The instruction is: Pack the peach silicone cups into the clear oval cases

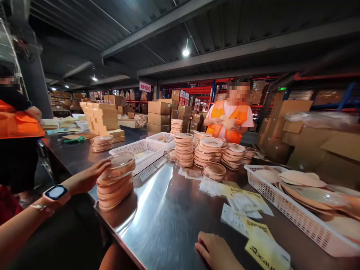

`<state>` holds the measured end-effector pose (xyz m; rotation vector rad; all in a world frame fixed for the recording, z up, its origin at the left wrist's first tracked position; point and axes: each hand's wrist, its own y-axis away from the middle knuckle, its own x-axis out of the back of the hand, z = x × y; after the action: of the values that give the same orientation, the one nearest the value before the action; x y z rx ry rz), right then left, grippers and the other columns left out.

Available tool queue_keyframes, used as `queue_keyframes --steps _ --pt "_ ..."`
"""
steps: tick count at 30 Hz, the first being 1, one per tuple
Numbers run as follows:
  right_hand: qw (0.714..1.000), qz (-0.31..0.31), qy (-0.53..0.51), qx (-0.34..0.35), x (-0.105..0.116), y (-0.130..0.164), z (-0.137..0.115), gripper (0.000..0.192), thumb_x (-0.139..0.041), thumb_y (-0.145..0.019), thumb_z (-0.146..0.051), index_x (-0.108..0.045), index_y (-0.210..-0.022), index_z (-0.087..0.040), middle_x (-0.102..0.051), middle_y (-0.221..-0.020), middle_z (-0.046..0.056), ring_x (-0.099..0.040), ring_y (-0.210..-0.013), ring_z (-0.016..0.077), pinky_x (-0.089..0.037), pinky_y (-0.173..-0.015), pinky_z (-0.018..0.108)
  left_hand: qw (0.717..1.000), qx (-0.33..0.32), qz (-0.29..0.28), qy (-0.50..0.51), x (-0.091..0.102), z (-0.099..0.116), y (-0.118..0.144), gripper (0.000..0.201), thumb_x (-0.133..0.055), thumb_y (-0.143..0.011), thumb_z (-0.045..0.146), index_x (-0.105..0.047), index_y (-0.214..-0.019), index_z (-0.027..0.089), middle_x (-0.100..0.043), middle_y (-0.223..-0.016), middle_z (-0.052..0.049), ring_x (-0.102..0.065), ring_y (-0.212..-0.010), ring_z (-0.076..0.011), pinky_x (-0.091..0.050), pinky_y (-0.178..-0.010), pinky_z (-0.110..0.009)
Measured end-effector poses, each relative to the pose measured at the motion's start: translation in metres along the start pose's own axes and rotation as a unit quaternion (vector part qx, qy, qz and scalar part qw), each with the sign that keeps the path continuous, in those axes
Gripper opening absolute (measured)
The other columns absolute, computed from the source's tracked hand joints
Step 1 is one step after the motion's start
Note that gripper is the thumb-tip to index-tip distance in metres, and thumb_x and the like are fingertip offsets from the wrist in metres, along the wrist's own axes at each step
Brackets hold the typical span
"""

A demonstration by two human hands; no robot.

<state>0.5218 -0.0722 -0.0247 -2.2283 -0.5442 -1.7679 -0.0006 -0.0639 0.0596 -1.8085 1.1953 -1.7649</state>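
My left hand (pixel 94 173) reaches in from the left, its fingers against the side of the top round clear-lidded case (pixel 123 160). That case sits slightly tilted on a stack of similar peach-coloured cases (pixel 115 192) at the table's near left corner. The thumb is hidden behind the stack. My right hand (pixel 215 250) rests low over the near table edge, fingers curled in, nothing visible in them. Nearest to it are yellow and white printed packets (pixel 260 240) spread on the metal table (pixel 165 213).
More stacked cases (pixel 184 150) stand mid-table, beside white perforated baskets (pixel 140 152). A basket (pixel 303 221) of peach-coloured oval pieces is at right. Cardboard boxes (pixel 99 118) are piled at the back left. A person in an orange vest (pixel 227 116) stands across; another person (pixel 19 120) is left.
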Motion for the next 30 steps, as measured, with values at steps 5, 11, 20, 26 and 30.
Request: queue_keyframes --steps 5,11,20,26,30 --pt "1.0 0.0 0.004 0.003 0.0 -0.001 0.0 0.02 -0.051 -0.094 -0.026 -0.069 -0.087 -0.021 -0.077 -0.092 0.006 -0.072 -0.087 0.0268 -0.036 -0.065 0.03 0.999 0.016 -0.019 -0.027 -0.011 0.006 0.012 0.043 -0.023 -0.087 0.019 -0.045 -0.124 0.012 -0.054 -0.134 -0.013 -0.053 -0.124 -0.0257 -0.047 -0.101 -0.044" --pt "1.0 -0.005 0.003 -0.004 -0.001 -0.002 0.002 0.019 -0.052 -0.094 -0.027 -0.069 -0.087 -0.021 -0.077 -0.092 0.005 -0.071 -0.086 0.0246 -0.036 -0.064 0.028 0.992 0.066 -0.031 -0.1 -0.015 0.026 -0.008 0.041 -0.06 -0.08 0.034 -0.052 -0.114 0.012 -0.061 -0.129 -0.026 -0.058 -0.116 -0.0397 -0.043 -0.097 -0.061" --pt "1.0 0.011 -0.011 0.005 -0.008 -0.003 0.008 0.017 -0.054 -0.092 -0.027 -0.068 -0.085 -0.022 -0.076 -0.088 0.003 -0.07 -0.082 0.0231 -0.034 -0.063 0.028 0.96 0.076 -0.125 -0.238 -0.052 0.11 -0.089 0.043 -0.057 -0.088 0.015 -0.056 -0.131 0.01 -0.06 -0.134 -0.023 -0.051 -0.129 -0.0382 -0.026 -0.111 -0.066" --pt "0.999 0.004 -0.035 0.006 -0.004 0.0 0.008 0.016 -0.054 -0.093 -0.026 -0.067 -0.084 -0.022 -0.076 -0.088 0.002 -0.07 -0.082 0.0219 -0.034 -0.064 0.027 0.935 0.172 -0.128 -0.281 -0.083 0.118 -0.127 0.034 -0.063 -0.092 0.032 -0.06 -0.122 0.018 -0.062 -0.128 -0.009 -0.062 -0.112 -0.0252 -0.051 -0.096 -0.051" --pt "1.0 -0.002 -0.017 0.011 -0.003 -0.002 0.006 0.017 -0.053 -0.093 -0.025 -0.066 -0.084 -0.022 -0.076 -0.09 0.003 -0.07 -0.083 0.0225 -0.034 -0.065 0.027 0.934 0.166 -0.136 -0.287 -0.063 0.112 -0.116 0.032 -0.062 -0.092 0.033 -0.06 -0.12 0.017 -0.064 -0.123 -0.009 -0.065 -0.105 -0.0228 -0.055 -0.09 -0.046"
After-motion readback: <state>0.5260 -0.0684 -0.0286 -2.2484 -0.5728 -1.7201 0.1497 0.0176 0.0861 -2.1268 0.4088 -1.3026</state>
